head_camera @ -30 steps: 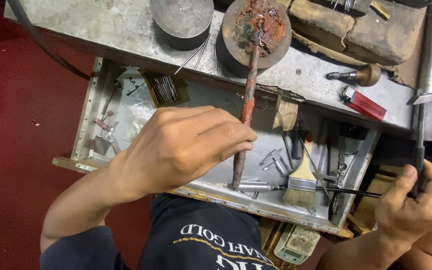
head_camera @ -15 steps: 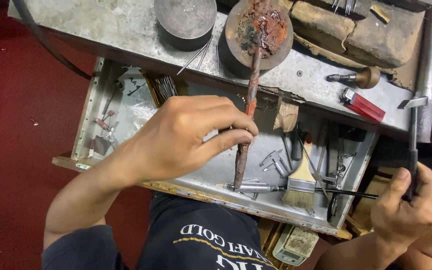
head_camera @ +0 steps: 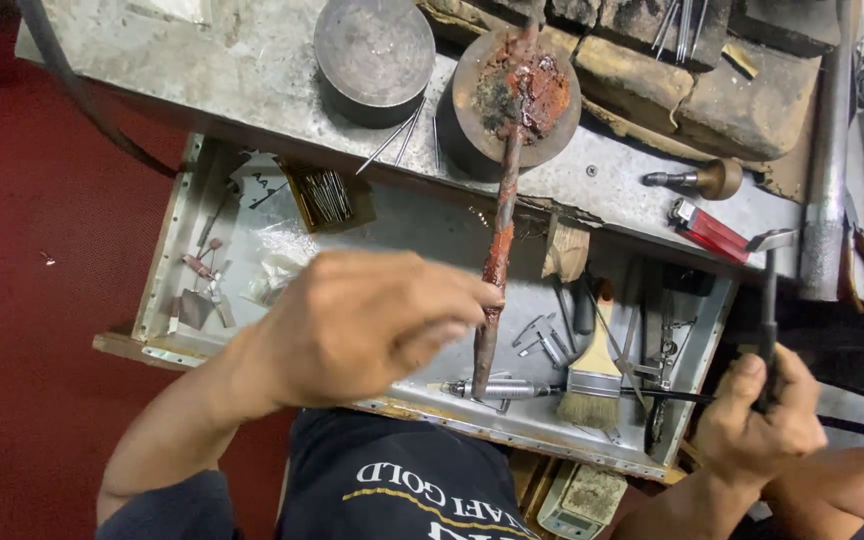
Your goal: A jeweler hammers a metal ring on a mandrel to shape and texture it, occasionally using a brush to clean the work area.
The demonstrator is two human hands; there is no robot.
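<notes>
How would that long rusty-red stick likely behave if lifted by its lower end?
The stick looks straight and stiff, so probably no flopping. Its crusted surface should grip well. Its far end rests on a round block, so it may feel top-heavy and could roll.

A small open box (head_camera: 327,197) stands in the drawer's upper left part, brown-sided and full of thin metal pins. At the bottom edge, below the drawer, sits a pale, rounded device with a small grey screen (head_camera: 561,511), possibly a pocket scale; it is partly cut off.
</notes>
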